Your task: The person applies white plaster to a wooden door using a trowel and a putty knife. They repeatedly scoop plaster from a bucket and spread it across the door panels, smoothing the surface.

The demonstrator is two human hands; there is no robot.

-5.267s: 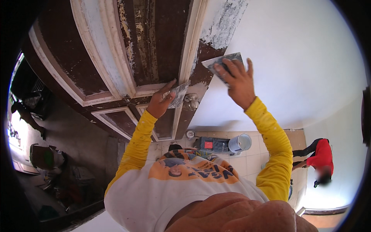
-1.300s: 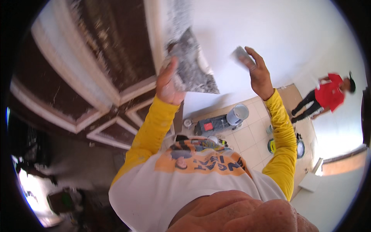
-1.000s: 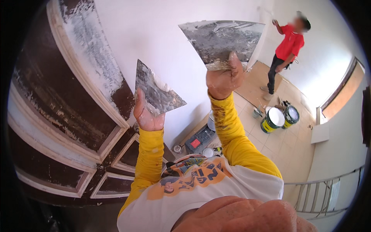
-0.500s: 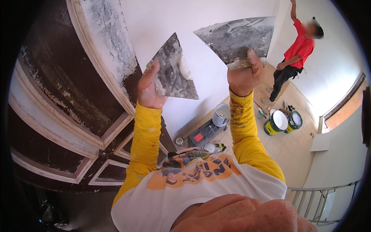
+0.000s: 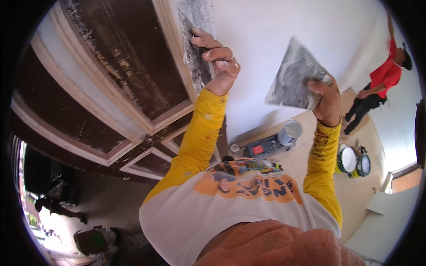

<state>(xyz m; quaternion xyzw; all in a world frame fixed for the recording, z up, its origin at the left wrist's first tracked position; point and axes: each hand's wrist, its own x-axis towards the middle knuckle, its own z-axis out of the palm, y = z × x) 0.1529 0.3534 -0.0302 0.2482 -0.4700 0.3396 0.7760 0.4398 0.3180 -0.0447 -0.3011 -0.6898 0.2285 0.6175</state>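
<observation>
Raised in front of the brown panelled door (image 5: 128, 57), my left hand (image 5: 220, 66) grips a putty knife (image 5: 191, 55) smeared with filler. Its blade is turned nearly edge-on, beside the pale door moulding and a putty-coated strip (image 5: 197, 11). I cannot tell whether the blade touches the door. On the right, before the white wall (image 5: 257, 26), my right hand (image 5: 328, 99) holds a second, wide putty knife (image 5: 295, 77). The thumb presses on the whitish-streaked face of that blade, and the fingers are behind it.
Below stand a grey bucket (image 5: 291, 129) and a dark toolbox (image 5: 262, 148) by the wall. Two open paint pails (image 5: 348, 159) are at the right. A person in a red shirt (image 5: 385, 75) stands at the far right, one arm raised. Pale boards (image 5: 395, 208) lean at lower right.
My left hand has turned its putty knife edge-on and lifted it beside the door's moulding. The right hand's knife has tilted and come lower. The whole view has shifted leftward.
</observation>
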